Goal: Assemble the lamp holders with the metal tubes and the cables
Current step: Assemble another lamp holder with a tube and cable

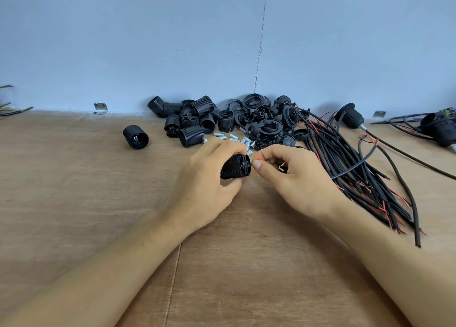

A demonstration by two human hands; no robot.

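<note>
Lamp holder (pixel 235 166): black plastic body with a ribbed, threaded outer wall and a flat end face carrying small moulded terminal details. It is held just above the middle of the wooden table (pixel 74 191), lying on its side with the end face turned to the person's right.

Left hand (pixel 207 191): fingers and thumb are curled around the ribbed wall, gripping the lamp holder.

Right hand (pixel 293 178): thumb and forefinger pinch a thin red wire (pixel 259 158). The free tip of the wire sits just beside the end face of the holder. Whether the tip has entered a terminal cannot be told.

Loose stock lies directly on the table, along the blue wall (pixel 148 42):
- a heap of threaded holder bodies (pixel 190 119), behind the left hand;
- one single body (pixel 135 137), apart to the left of that heap;
- short silver metal tubes (pixel 233 137), scattered just behind both hands;
- a heap of black caps and rings (pixel 266 121), right of the bodies;
- a bundle of black cables (pixel 345 158) with red cores showing at the ends, fanned out beside the right hand;
- two assembled holders (pixel 350 116) with cables attached, at the far right.
</note>
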